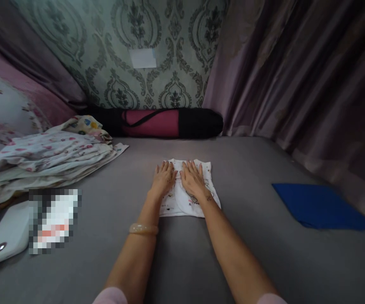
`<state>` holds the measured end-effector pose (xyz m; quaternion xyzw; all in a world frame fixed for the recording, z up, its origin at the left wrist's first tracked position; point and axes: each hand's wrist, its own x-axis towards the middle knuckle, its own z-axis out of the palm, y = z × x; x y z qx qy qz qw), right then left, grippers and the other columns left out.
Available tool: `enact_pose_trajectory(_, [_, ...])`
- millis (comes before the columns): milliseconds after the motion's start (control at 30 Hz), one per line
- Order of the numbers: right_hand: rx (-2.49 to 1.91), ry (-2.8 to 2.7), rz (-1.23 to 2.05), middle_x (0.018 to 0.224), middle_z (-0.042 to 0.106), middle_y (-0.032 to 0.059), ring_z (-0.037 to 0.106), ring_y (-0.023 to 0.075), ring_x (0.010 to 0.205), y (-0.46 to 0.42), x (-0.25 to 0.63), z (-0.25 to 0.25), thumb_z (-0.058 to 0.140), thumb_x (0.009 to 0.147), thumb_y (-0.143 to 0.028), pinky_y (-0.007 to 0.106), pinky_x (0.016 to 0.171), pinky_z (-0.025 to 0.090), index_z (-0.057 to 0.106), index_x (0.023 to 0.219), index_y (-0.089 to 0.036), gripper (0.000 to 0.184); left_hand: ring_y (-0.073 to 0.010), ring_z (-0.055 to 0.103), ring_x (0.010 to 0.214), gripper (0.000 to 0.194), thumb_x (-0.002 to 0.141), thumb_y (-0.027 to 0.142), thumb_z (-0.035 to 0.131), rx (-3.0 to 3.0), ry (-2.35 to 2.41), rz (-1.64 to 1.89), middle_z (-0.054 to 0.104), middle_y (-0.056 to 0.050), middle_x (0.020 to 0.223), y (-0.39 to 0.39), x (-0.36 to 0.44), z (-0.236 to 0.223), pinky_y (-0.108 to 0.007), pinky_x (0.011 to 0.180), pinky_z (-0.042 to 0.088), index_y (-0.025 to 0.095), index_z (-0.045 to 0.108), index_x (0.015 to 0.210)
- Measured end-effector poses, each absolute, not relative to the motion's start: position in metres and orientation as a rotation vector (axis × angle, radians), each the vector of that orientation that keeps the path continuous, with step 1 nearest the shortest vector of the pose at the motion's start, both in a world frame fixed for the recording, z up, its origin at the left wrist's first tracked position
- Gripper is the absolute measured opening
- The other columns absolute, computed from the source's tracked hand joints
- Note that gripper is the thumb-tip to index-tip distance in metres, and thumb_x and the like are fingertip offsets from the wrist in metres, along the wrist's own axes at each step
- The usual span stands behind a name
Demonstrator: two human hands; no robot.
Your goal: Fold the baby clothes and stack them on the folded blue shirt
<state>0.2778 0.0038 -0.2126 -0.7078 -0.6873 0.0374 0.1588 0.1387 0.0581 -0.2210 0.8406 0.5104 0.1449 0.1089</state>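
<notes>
A small white printed garment [185, 207] lies flat on the grey sheet [246, 169] in front of me. It looks like a child's top, though its exact kind is partly hidden under my hands. My left hand [164, 179] rests palm down on its left side, fingers stretched forward. On the upper middle of the cloth lies my right hand [193, 179], also flat, with fingers a little apart. Neither hand grips anything. A pale bangle [143, 229] circles my left forearm.
Folded printed cloths [52, 158] are piled at the left. Below them sit a white device [8, 232] with a cable and a blurred-out object [55, 221]. A blue folded cloth [322, 207] lies at the right. A black and red roll bag [157, 123] lines the wall.
</notes>
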Motion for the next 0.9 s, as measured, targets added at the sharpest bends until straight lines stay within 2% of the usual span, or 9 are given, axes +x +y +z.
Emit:
enact_pose_trajectory(133, [-2.169, -1.842, 0.148, 0.155, 0.025, 0.0153, 0.012, 0.0257, 0.145, 0.005, 0.282, -0.218, 0.023, 0.098, -0.037, 0.046, 0.115, 0.003, 0.029, 0.147, -0.004, 0.059, -0.0318, 0.015, 0.145, 0.059, 0.095, 0.043, 0.033, 2.365, 1.532, 0.385, 0.024, -0.021, 0.154, 0.058, 0.138, -0.223, -0.051, 0.115, 0.012, 0.008, 0.035, 0.144])
enact_pose_trajectory(233, [-2.167, -1.861, 0.212, 0.155, 0.026, 0.0151, 0.014, 0.0253, 0.145, 0.005, 0.286, -0.217, 0.023, 0.098, -0.037, 0.043, 0.115, 0.007, 0.03, 0.147, -0.003, 0.06, -0.0331, 0.015, 0.144, 0.061, 0.094, 0.043, 0.035, 2.3, 1.551, 0.346, 0.023, -0.021, 0.154, 0.059, 0.138, -0.223, -0.051, 0.115, 0.013, 0.008, 0.035, 0.144])
enact_pose_trajectory(400, [-2.23, -1.641, 0.0, 0.155, 0.023, 0.0166, 0.01, 0.0279, 0.145, 0.004, 0.3, -0.211, 0.023, 0.098, -0.037, 0.048, 0.115, 0.003, 0.031, 0.146, -0.003, 0.059, -0.0323, 0.013, 0.145, 0.064, 0.095, 0.047, 0.031, 2.343, 1.585, 0.438, 0.023, -0.021, 0.154, 0.062, 0.133, -0.224, -0.05, 0.116, 0.009, 0.006, 0.033, 0.145])
enact_pose_trajectory(533, [-2.348, -1.561, 0.099, 0.153, 0.027, 0.0199, 0.013, 0.0288, 0.144, 0.002, 0.309, -0.219, 0.024, 0.097, -0.036, 0.046, 0.114, 0.012, 0.031, 0.145, 0.002, 0.061, -0.0338, 0.015, 0.144, 0.065, 0.094, 0.047, 0.031, 2.28, 1.619, 0.376, 0.02, -0.019, 0.155, 0.064, 0.129, -0.232, -0.052, 0.115, 0.011, 0.009, 0.032, 0.146])
enact_pose_trajectory(700, [-2.331, -1.58, 0.268, 0.154, 0.026, 0.0176, 0.012, 0.0282, 0.145, 0.003, 0.317, -0.216, 0.021, 0.098, -0.039, 0.044, 0.115, 0.012, 0.032, 0.146, -0.002, 0.062, -0.033, 0.015, 0.144, 0.061, 0.093, 0.046, 0.036, 2.194, 1.597, 0.448, 0.023, -0.018, 0.155, 0.069, 0.128, -0.233, -0.051, 0.116, 0.007, 0.011, 0.037, 0.143])
enact_pose_trajectory(800, [-2.323, -1.521, 0.418, 0.156, 0.022, 0.0157, 0.015, 0.0277, 0.144, 0.0, 0.323, -0.2, 0.014, 0.099, -0.04, 0.046, 0.115, 0.014, 0.028, 0.148, -0.006, 0.062, -0.0325, 0.02, 0.143, 0.06, 0.093, 0.045, 0.036, 2.106, 1.564, 0.497, 0.026, -0.022, 0.153, 0.07, 0.123, -0.223, -0.052, 0.115, 0.012, 0.01, 0.038, 0.141])
enact_pose_trajectory(900, [-2.298, -1.616, 0.378, 0.157, 0.017, 0.0159, 0.01, 0.0277, 0.145, -0.015, 0.322, -0.188, 0.018, 0.098, -0.04, 0.049, 0.115, 0.012, 0.024, 0.149, -0.007, 0.061, -0.0312, 0.02, 0.143, 0.062, 0.094, 0.048, 0.034, 2.171, 1.565, 0.43, 0.023, -0.022, 0.154, 0.059, 0.114, -0.212, -0.052, 0.114, 0.016, 0.01, 0.035, 0.143])
